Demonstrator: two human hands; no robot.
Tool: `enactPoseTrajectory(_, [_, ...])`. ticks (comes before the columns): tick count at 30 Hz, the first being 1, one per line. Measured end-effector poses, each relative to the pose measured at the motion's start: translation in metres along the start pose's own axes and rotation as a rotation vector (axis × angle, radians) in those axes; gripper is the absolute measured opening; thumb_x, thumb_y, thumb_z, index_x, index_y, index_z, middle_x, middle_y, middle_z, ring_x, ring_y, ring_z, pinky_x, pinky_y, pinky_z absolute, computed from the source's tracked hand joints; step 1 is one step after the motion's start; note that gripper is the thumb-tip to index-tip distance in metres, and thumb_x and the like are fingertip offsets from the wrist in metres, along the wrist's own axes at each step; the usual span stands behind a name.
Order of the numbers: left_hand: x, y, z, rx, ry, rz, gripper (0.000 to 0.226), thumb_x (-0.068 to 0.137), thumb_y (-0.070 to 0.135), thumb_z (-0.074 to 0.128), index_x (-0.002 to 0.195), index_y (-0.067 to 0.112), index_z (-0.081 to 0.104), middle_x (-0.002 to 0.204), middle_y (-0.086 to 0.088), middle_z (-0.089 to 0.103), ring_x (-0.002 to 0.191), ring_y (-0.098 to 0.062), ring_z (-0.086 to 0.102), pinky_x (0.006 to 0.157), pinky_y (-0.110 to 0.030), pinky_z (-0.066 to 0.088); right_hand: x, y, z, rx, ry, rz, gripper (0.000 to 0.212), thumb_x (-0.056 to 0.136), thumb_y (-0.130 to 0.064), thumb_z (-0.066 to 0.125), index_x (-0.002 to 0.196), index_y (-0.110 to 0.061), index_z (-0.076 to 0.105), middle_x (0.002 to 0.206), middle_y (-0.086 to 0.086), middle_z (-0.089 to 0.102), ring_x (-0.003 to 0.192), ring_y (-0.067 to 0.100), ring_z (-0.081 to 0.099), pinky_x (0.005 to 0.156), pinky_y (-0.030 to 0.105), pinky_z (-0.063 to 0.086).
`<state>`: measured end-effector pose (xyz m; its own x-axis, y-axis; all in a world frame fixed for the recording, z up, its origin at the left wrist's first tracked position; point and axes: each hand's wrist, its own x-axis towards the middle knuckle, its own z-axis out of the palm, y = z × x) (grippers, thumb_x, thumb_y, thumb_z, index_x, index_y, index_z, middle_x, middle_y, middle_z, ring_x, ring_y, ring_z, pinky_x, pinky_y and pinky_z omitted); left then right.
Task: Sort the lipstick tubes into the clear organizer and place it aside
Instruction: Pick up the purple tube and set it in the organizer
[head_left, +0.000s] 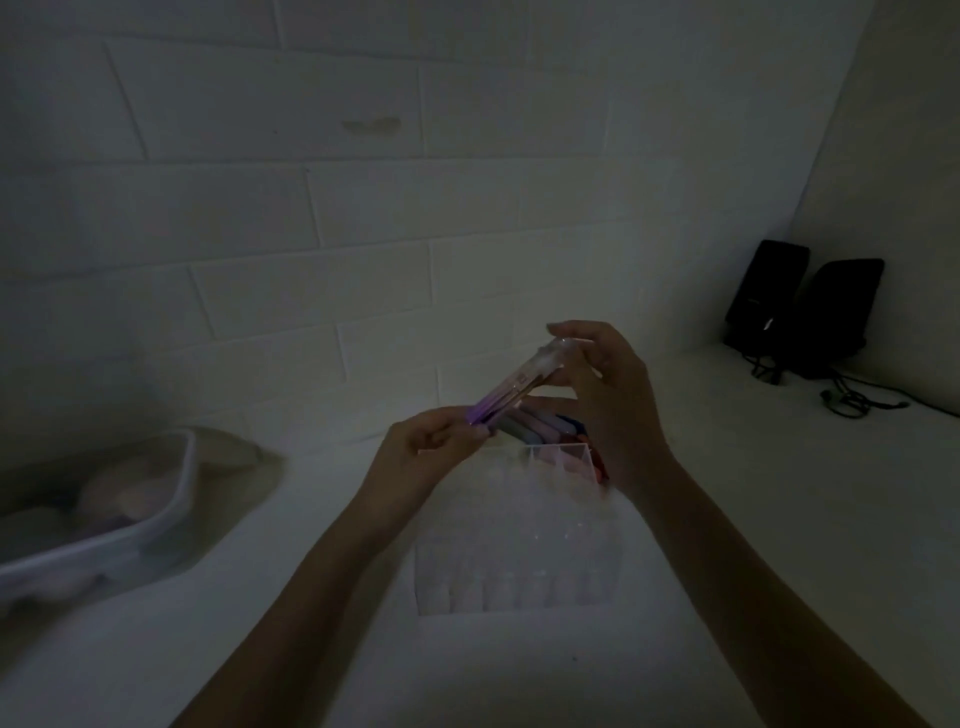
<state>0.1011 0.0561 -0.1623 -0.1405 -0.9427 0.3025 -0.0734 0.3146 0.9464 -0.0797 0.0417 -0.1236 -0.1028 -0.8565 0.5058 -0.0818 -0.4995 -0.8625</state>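
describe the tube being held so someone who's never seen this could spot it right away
Start at the clear organizer on the white counter, front and centre. Just above its far edge, both hands meet: the left hand pinches the low end of a tube, the right hand holds the top. Unlike the tubes lying behind, it is slanted in mid-air, clear-capped with a purple base.

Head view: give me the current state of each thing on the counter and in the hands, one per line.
Lipstick tube: lifted, tilted, held at both ends above the organizer.
Left hand: pinches the tube's lower purple end.
Right hand: holds the tube's upper clear end.
Clear organizer: standing on the counter, near slots look unfilled.
Loose tubes: lying behind the organizer.
Plastic bin: open, contents unclear.
Black speakers: upright in the corner, cables attached.
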Motion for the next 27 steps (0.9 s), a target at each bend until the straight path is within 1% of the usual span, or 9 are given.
enactPoseTrajectory(2, [0.000,0.004,0.001,-0.003,0.041,0.052,0.015,0.083,0.011,0.065,0.095,0.016,0.073,0.080,0.010,0.076,0.078,0.004,0.065,0.071,-0.008,0.047,0.000,0.003,0.002,0.021,0.020,0.051,0.014,0.093,-0.008,0.051,0.104,-0.002,0.057,0.099,0.018,0.062,0.073,0.003,0.069,0.059,0.017,0.055])
enactPoseTrajectory(5, [0.004,0.005,-0.006,-0.101,0.143,0.084,0.021,0.087,0.003,0.058,0.104,0.010,0.068,0.081,0.016,0.075,0.081,0.003,0.067,0.072,-0.008,0.047,0.000,0.008,0.002,0.044,-0.036,0.158,0.007,0.085,-0.002,0.061,0.083,-0.008,0.056,0.090,0.020,0.063,0.084,0.027,0.068,0.073,0.042,0.060])
enactPoseTrajectory(7, [0.007,0.005,-0.011,-0.174,0.168,0.070,0.024,0.090,0.003,0.054,0.109,0.009,0.066,0.087,0.014,0.076,0.087,0.000,0.067,0.076,-0.012,0.049,-0.004,0.005,0.006,-0.030,-0.172,0.147,0.016,0.080,0.002,0.065,0.075,-0.008,0.055,0.076,0.015,0.060,0.073,0.026,0.062,0.062,0.032,0.054])
enactPoseTrajectory(10, [0.008,0.006,-0.013,-0.304,0.132,0.018,0.025,0.091,0.004,0.051,0.107,0.015,0.067,0.090,-0.001,0.076,0.093,-0.015,0.069,0.084,-0.024,0.054,-0.014,-0.004,0.018,-0.023,-0.401,0.147,0.022,0.078,0.000,0.069,0.092,-0.014,0.059,0.086,0.011,0.063,0.070,0.013,0.062,0.061,0.018,0.048])
enactPoseTrajectory(15, [0.007,0.011,-0.015,-0.281,0.166,0.065,0.014,0.084,0.000,0.059,0.086,0.012,0.066,0.071,-0.011,0.074,0.078,-0.028,0.069,0.081,-0.031,0.057,-0.023,-0.009,0.029,-0.034,-0.559,0.124,0.063,0.081,-0.003,0.067,0.127,-0.040,0.046,0.096,0.005,0.063,0.071,0.015,0.062,0.075,0.033,0.055])
enactPoseTrajectory(18, [0.006,0.012,-0.017,-0.285,0.166,0.062,0.012,0.084,0.007,0.061,0.081,0.015,0.069,0.079,-0.009,0.074,0.086,-0.027,0.068,0.085,-0.033,0.056,-0.024,-0.014,0.032,-0.089,-0.486,0.045,0.054,0.081,-0.005,0.067,0.121,-0.037,0.052,0.100,0.009,0.064,0.074,0.017,0.067,0.076,0.032,0.056])
enactPoseTrajectory(22, [0.006,0.008,-0.028,-0.156,0.125,-0.020,0.019,0.091,0.014,0.054,0.098,0.019,0.070,0.102,-0.002,0.073,0.097,-0.017,0.068,0.084,-0.029,0.055,-0.025,-0.019,0.034,-0.008,-0.230,0.013,0.047,0.080,-0.001,0.068,0.109,-0.034,0.051,0.094,-0.001,0.063,0.076,0.018,0.071,0.072,0.029,0.058])
enactPoseTrajectory(25, [0.005,0.001,-0.033,-0.090,0.056,-0.214,0.020,0.090,0.010,0.055,0.095,0.019,0.072,0.092,-0.002,0.074,0.092,-0.022,0.068,0.077,-0.025,0.056,-0.031,-0.018,0.040,0.013,-0.134,-0.013,0.046,0.079,0.001,0.068,0.099,-0.036,0.050,0.092,-0.011,0.062,0.074,0.011,0.071,0.073,0.022,0.056])
enactPoseTrajectory(27, [0.005,-0.001,-0.036,-0.066,-0.010,-0.290,0.019,0.088,0.010,0.057,0.098,0.014,0.073,0.094,-0.006,0.076,0.093,-0.025,0.070,0.086,-0.032,0.056,-0.036,-0.016,0.045,-0.039,-0.133,-0.032,0.047,0.080,0.000,0.068,0.097,-0.039,0.049,0.093,-0.016,0.061,0.074,0.003,0.068,0.069,0.011,0.051])
